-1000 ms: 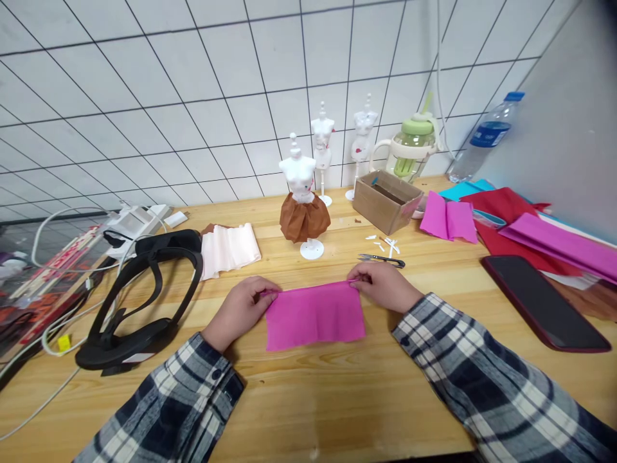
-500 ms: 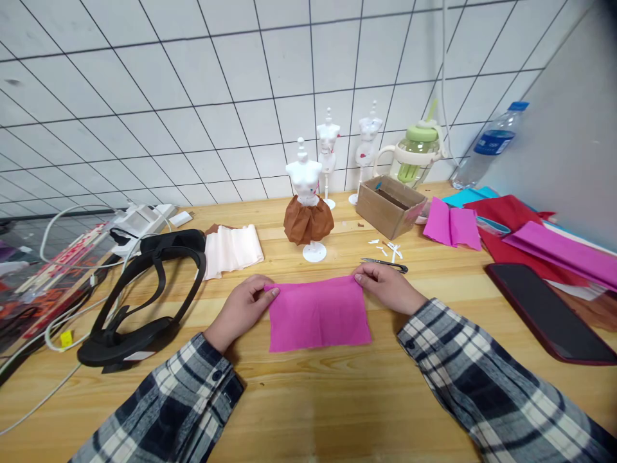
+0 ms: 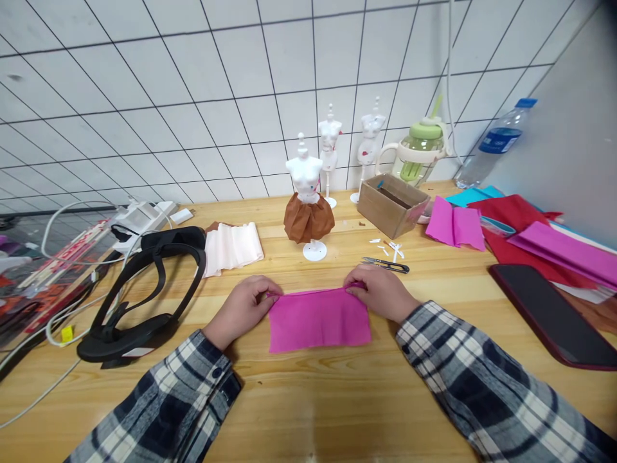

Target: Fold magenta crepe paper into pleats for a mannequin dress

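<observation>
A magenta piece of crepe paper or thin fabric [image 3: 319, 323] lies on the wooden table in front of me. My left hand [image 3: 248, 305] pinches its far left corner between thumb and fingers. At the far right corner, my right hand [image 3: 378, 289] is closed on the same piece. A narrow strip along the far edge, between both hands, looks folded over. Just beyond my right hand lie black thread snips [image 3: 387, 264]. Farther back stands a small white dress form [image 3: 304, 177] wearing a gathered brown skirt [image 3: 308, 218].
Two more white dress forms [image 3: 330, 138] stand by the tiled wall, near a cardboard box [image 3: 393, 209] and a green-lidded jug [image 3: 419, 151]. On the right are a phone [image 3: 549, 315] and coloured sheets [image 3: 511, 218]. A black headset strap [image 3: 139, 296] and pale pink cloth [image 3: 236, 247] lie left.
The far edge of the magenta piece has come nearer to me and now looks folded. My right hand has shifted slightly left and inward along that edge.
</observation>
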Motion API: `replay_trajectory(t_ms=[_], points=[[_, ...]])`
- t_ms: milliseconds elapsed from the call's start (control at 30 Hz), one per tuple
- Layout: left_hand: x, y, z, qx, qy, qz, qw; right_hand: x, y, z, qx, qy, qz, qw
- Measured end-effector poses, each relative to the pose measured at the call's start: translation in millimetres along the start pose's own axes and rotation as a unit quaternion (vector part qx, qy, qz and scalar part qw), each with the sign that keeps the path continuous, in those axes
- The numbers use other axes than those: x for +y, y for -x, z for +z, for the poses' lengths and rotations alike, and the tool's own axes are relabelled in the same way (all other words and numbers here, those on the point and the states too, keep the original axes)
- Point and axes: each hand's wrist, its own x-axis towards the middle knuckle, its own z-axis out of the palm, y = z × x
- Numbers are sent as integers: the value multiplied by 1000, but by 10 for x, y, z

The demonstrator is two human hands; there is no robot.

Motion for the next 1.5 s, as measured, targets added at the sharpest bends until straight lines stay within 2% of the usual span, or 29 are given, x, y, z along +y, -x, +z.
replay_trajectory(t_ms=[133,267,400,500,667,800,900,1000,1100,1167,1233,1300,1400,1500], points=[[20,9,-11,-11,-42,39,998,-1,36,-39,-8,13,-36,999],[53,16,-30,-31,-122,87,988,-77,52,-81,-17,80,-58,995],[125,17,-66,-45,-166,107,979,-142,64,-133,-33,143,-74,986],[181,18,-96,-57,-181,125,974,-168,84,-177,-47,151,-93,983],[212,35,-131,-62,-203,118,970,-191,128,-229,-62,149,-101,982],[96,43,-107,-52,-168,91,980,-143,131,-223,-62,145,-90,983],[-39,40,-93,-36,-136,73,987,-93,119,-206,-63,130,-91,985],[-78,44,-126,1,-191,50,980,-97,115,-196,-60,128,-96,985],[88,68,-151,92,-263,10,960,-148,119,-190,-66,138,-105,983],[294,94,-103,131,-264,34,955,-180,122,-187,-71,152,-104,980],[505,122,13,92,-249,118,957,-195,122,-184,-74,163,-103,978],[650,141,169,0,-240,191,952,-194,120,-181,-76,168,-105,977],[685,150,361,-84,-216,188,954,-179,120,-179,-72,166,-104,978],[604,142,418,-125,-199,153,960,-161,126,-181,-67,162,-99,980]])
